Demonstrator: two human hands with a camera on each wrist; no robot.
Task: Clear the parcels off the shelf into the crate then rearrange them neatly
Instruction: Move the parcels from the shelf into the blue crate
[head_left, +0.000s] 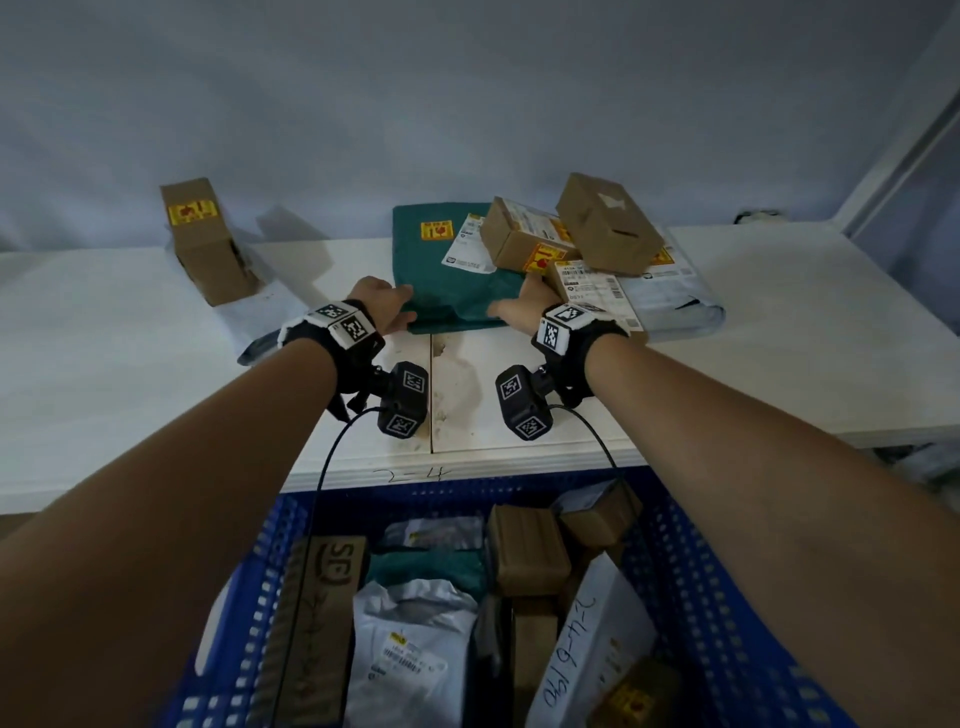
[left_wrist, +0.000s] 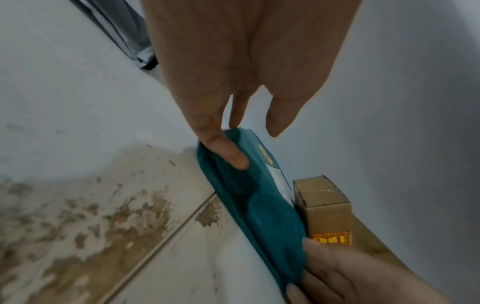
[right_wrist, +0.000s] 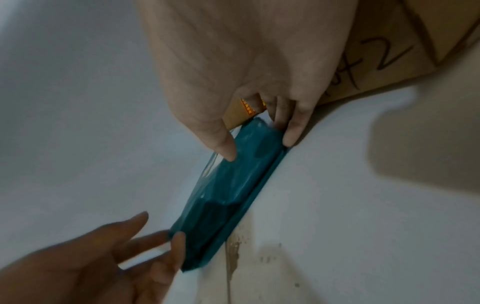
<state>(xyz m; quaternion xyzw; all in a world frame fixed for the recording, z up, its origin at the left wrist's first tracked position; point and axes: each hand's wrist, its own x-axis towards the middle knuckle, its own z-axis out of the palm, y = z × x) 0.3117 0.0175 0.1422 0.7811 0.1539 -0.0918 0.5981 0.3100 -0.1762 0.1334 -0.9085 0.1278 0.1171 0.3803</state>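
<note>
Teal mailer: soft, light, boxes stacked on its far corner
Head: teal mailer (head_left: 457, 270) on shelf (head_left: 779, 322), near corners taken. Left wrist: left hand (left_wrist: 233, 67) grip pinching its corner. Right wrist: right hand (right_wrist: 246, 67) grip likewise; film looks slick, so I'd hold the seam edge and support underneath

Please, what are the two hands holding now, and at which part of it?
Both grip the teal parcel by its near edge: the left hand pinches the left corner, thumb on top; the right hand pinches the right end, beside the cardboard boxes.
</note>
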